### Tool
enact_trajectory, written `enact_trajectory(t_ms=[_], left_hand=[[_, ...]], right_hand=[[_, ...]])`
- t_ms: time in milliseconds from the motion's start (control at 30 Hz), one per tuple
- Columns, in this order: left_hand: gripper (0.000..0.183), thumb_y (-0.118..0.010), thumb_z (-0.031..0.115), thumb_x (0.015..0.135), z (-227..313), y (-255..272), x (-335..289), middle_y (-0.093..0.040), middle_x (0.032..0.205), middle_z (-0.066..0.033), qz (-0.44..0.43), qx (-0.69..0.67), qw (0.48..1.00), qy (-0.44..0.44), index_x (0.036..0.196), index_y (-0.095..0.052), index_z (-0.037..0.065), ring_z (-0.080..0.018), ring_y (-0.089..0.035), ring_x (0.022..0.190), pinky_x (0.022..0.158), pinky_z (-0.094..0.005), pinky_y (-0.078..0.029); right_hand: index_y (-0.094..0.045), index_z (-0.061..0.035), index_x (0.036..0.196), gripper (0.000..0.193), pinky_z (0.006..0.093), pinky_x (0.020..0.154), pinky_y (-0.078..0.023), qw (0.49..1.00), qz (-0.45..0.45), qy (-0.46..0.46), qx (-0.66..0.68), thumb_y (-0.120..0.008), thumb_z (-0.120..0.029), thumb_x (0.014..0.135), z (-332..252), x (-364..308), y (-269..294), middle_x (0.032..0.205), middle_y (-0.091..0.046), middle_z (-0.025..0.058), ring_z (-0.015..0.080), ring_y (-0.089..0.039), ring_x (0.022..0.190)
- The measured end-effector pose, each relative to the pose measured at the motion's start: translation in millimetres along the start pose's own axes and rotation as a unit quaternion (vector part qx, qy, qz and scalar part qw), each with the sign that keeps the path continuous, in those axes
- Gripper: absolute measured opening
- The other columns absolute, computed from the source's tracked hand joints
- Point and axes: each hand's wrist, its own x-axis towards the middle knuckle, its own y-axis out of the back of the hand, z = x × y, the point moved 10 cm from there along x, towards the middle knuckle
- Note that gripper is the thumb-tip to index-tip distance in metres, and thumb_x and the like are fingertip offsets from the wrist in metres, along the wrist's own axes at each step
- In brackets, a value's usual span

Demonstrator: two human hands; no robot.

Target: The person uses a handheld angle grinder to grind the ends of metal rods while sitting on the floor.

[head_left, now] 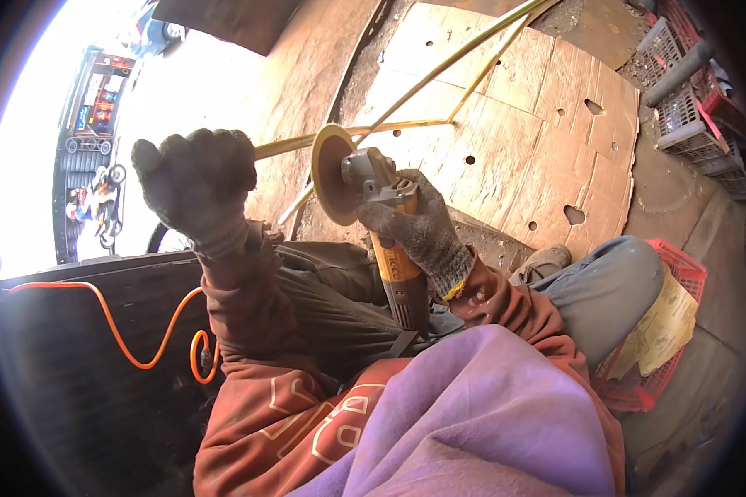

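Note:
My left hand (195, 186), in a dark knit glove, is raised and closed around the end of a thin yellowish metal bar (286, 146). The bar runs rightward behind the grinder's disc and meets other slim bars over the cardboard. In my gloved right hand (427, 219) is an orange and grey angle grinder (396, 263), held around its upper body with the head pointing up. Its round yellowish-brown disc (331, 174) stands nearly edge-on, close to the bar; whether they touch, I cannot tell.
Flattened cardboard (514, 157) with holes lies on the floor ahead. A red crate (638, 389) holding a yellowish paper sits by my right knee. More plastic crates (688, 124) are stacked far right. An orange cord (112, 319) curls at left; a motorbike (108, 203) shows outside.

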Motion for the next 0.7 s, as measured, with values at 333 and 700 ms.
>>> enact_trajectory(t_ms=[333,700], left_hand=[[0.05,-0.022,0.037,0.104,1,6,-1,-0.03,0.047,-0.0058,-0.009,0.015,1.0,0.001,0.062,-0.036,0.013,-0.0205,-0.024,0.036,0.035,-0.0364,-0.028],[0.048,-0.025,0.037,0.104,3,5,-3,-0.032,0.047,-0.0056,-0.005,0.018,1.0,-0.014,0.065,-0.039,0.012,-0.0201,-0.026,0.035,0.034,-0.0365,-0.03]], right_hand=[[-0.052,-0.0021,0.108,0.046,0.0267,0.056,-0.055,0.998,0.056,-0.013,0.031,-0.084,-0.01,0.076,22,13,31,0.088,-0.065,0.0079,0.0128,-0.064,0.067],[-0.053,-0.0023,0.108,0.044,0.0283,0.059,-0.056,1.0,0.029,-0.007,0.01,-0.082,-0.012,0.078,19,12,25,0.09,-0.066,0.0093,0.0146,-0.066,0.07]])
